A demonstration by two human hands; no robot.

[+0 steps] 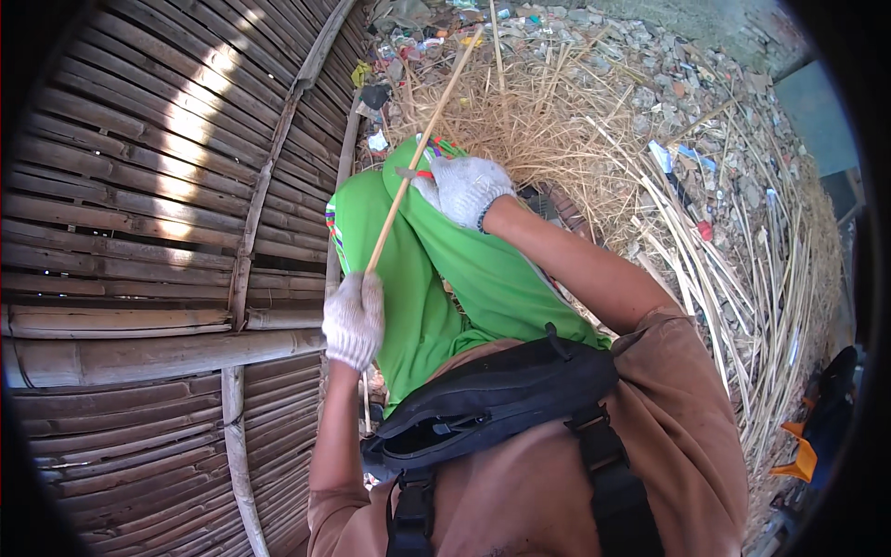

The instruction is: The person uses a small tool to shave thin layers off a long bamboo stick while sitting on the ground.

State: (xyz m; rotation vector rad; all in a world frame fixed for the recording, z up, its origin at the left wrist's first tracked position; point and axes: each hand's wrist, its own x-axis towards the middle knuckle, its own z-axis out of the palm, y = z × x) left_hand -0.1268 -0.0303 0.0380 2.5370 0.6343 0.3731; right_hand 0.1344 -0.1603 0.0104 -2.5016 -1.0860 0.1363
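Observation:
My left hand (355, 320), in a white knit glove, is closed round the near end of a long, thin bamboo strip (438, 121). From there the strip slants up and away to the right, past my knees. My right hand (469, 190), gloved the same way, grips a small knife (424, 174) with a red part showing by the fingers. Its short blade lies across the strip near the middle and seems to touch it. Much of the knife's handle is hidden in the glove. Both hands are over my green trousers (492, 269), the right one by the right knee.
A bamboo slat wall (139, 186) stands close on the left. Pale shavings (529, 130) cover the ground ahead, with rubble and litter (668, 88) beyond. Many split bamboo strips (710, 278) lie along the right. A black bag (501, 399) is strapped across my front. Something orange (796, 453) lies far right.

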